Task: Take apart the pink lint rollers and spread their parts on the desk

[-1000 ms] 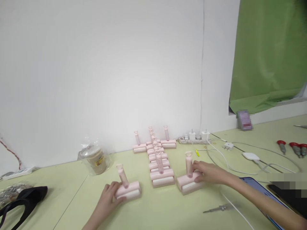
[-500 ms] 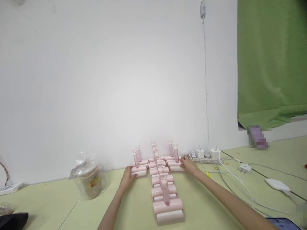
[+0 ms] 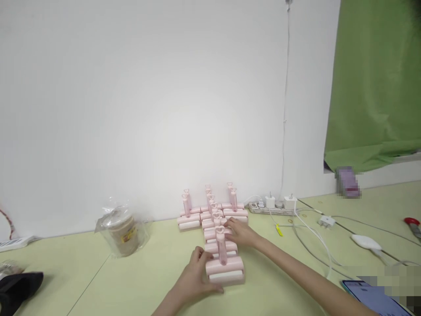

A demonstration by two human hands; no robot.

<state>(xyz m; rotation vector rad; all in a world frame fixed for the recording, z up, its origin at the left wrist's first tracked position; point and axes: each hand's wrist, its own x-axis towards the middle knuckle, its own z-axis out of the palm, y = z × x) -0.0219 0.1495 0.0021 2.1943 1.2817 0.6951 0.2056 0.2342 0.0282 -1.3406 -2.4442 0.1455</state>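
Several pink lint rollers with upright, heart-topped handles stand in a row running from the wall toward me, with two more short groups beside its far end. At the left end of the nearest lint roller (image 3: 225, 267), my left hand (image 3: 197, 276) is open, thumb in front and fingers behind. My right hand (image 3: 241, 232) reaches over the right side of the row, fingers stretched onto the rollers just behind the nearest one. Its fingertips are partly hidden by the nearest handle. The left group of lint rollers (image 3: 190, 220) and the right group (image 3: 235, 213) stand untouched.
A plastic-wrapped tub (image 3: 122, 235) stands to the left. A power strip (image 3: 272, 210) with chargers lies by the wall, its cables trailing right. A phone (image 3: 371, 296), a white mouse-like item (image 3: 366, 242) and a red-handled tool (image 3: 412, 223) lie at right; a black item (image 3: 21, 285) lies at left.
Both hands have left the outer groups at the back and come nearer, to the middle row. The side groups now sit closer to that row, the right one most plainly.
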